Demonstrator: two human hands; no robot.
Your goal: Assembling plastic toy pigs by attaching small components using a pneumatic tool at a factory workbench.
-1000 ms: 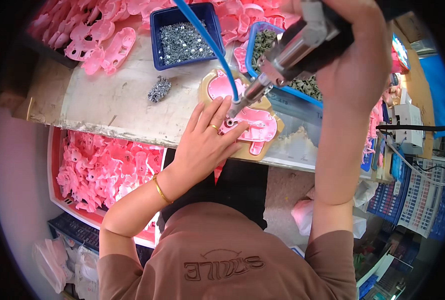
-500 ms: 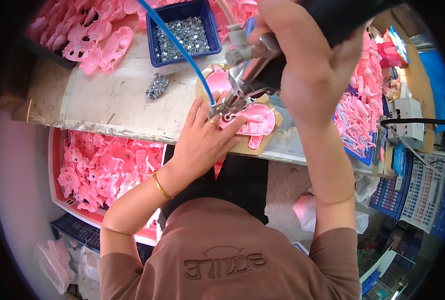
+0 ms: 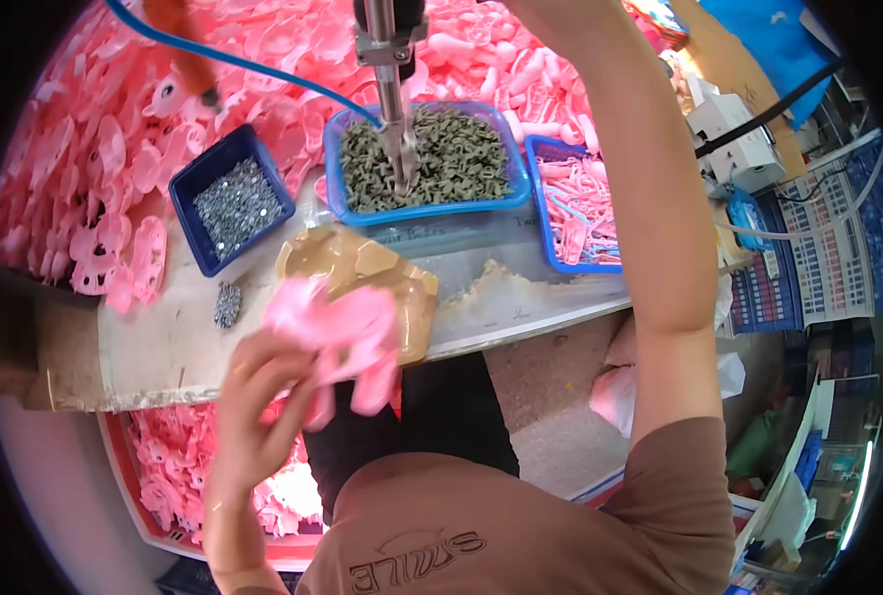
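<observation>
My left hand (image 3: 263, 397) is closed on a pink plastic shell piece (image 3: 357, 322), blurred by motion, at the table's front edge. Beneath and behind the piece lies a tan fixture block (image 3: 416, 307) with hollows. Of my right hand (image 3: 540, 15) only a part shows at the top edge; its fingers are cut off, so its grip is hidden. Left of it a power screwdriver (image 3: 390, 89) with a blue air hose (image 3: 253, 64) points down. Its metal tip is over or in a light-blue bin (image 3: 451, 211) of small grey-green parts.
A dark-blue tray (image 3: 206, 256) of silver screws stands left of the bin, with a clump of screws (image 3: 227, 304) below it. Pink parts (image 3: 55, 188) are heaped behind. Right of the bin is a blue basket (image 3: 585, 268) of thin pink parts. A red-rimmed crate (image 3: 129, 476) sits under the table.
The pink shell piece has left the fixture and is in my left hand, nearer my body. The screwdriver has moved from the fixture to the light-blue bin. My right hand has gone up, mostly out of view.
</observation>
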